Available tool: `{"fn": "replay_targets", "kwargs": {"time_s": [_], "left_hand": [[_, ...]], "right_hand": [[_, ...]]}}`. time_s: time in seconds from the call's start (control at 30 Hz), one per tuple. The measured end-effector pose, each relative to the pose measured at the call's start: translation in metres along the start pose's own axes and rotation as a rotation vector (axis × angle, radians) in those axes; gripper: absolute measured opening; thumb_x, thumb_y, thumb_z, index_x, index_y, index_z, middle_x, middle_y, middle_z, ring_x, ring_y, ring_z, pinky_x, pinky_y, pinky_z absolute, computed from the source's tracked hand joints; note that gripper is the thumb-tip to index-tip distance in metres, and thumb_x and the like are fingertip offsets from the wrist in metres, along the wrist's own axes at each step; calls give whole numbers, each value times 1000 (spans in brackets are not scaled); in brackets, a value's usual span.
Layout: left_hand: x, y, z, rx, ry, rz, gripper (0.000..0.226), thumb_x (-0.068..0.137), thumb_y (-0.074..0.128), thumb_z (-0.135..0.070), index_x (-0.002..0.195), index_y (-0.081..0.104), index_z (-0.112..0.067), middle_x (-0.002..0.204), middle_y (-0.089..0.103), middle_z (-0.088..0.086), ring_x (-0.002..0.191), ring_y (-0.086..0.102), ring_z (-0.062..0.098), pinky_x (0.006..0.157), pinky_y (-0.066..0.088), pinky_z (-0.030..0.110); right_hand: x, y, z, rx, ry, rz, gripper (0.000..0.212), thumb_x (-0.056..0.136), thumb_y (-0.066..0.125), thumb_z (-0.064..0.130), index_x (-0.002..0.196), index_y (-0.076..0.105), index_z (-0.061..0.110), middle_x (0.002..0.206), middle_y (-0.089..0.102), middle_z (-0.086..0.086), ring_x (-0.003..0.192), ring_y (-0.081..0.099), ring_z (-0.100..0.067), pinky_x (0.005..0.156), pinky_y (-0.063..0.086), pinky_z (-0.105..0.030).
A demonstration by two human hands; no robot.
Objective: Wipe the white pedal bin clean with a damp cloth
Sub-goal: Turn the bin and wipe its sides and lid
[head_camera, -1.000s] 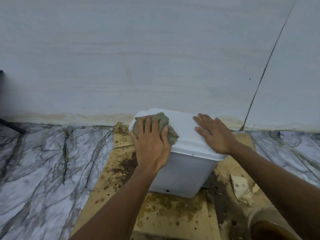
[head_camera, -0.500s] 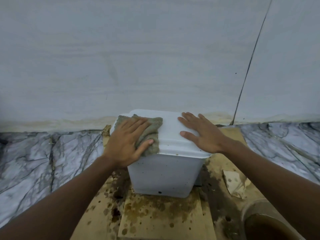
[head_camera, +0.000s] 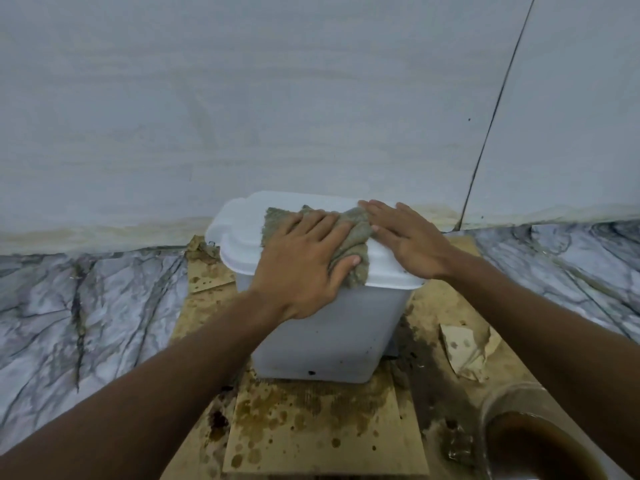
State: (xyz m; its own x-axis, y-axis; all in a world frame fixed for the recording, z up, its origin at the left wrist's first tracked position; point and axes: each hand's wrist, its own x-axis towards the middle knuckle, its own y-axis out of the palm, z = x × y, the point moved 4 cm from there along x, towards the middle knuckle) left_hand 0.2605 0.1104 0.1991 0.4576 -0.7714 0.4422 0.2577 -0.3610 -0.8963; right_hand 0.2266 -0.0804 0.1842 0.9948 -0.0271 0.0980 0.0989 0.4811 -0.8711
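Cloth (head_camera: 349,237) lies flattened on the white pedal bin's lid (head_camera: 242,220) under the spread left hand (head_camera: 304,261); the right hand (head_camera: 408,240), open and empty, steadies the bin on stained cardboard (head_camera: 311,427).

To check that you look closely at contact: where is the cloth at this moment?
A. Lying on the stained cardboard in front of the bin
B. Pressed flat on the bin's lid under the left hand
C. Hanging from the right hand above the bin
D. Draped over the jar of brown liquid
B: the left hand lies spread on the cloth, flat on the lid of the bin; the right hand rests bare beside it.
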Motion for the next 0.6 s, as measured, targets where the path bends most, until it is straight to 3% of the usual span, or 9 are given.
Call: {"fn": "replay_targets", "kwargs": {"time_s": [0.13, 0.3, 0.4, 0.6], "left_hand": [[1, -13, 46, -106, 15, 115, 62, 99, 33, -60, 149, 45, -25, 151, 49, -1, 141, 41, 20, 118, 27, 39], [-36, -23, 102, -126, -132, 5, 63, 98, 37, -59, 147, 48, -22, 150, 50, 2, 142, 40, 24, 119, 28, 40], [-32, -12, 81, -112, -205, -85, 59, 100, 38, -52, 145, 49, -14, 148, 51, 10, 140, 41, 29, 119, 27, 45], [3, 15, 10, 71, -87, -123, 61, 102, 28, -53, 142, 49, -12, 141, 56, 13, 132, 48, 31, 113, 32, 49]], "right_hand": [[8, -6, -7, 36, -6, 0, 44, 109, 29, 33, 152, 35, 34, 162, 25, 13, 150, 15, -2, 124, 2, -31], [17, -5, 2, 55, -23, 18, 42, 108, 32, 35, 149, 38, 39, 162, 24, 14, 150, 14, -2, 122, 2, -30], [18, -8, 1, 52, 5, 37, 42, 109, 31, 34, 150, 37, 37, 163, 21, 13, 151, 13, -3, 123, 2, -32], [24, -8, -2, 98, 47, 9, 44, 108, 33, 36, 151, 38, 31, 162, 26, 12, 150, 19, -6, 124, 5, -35]]}}
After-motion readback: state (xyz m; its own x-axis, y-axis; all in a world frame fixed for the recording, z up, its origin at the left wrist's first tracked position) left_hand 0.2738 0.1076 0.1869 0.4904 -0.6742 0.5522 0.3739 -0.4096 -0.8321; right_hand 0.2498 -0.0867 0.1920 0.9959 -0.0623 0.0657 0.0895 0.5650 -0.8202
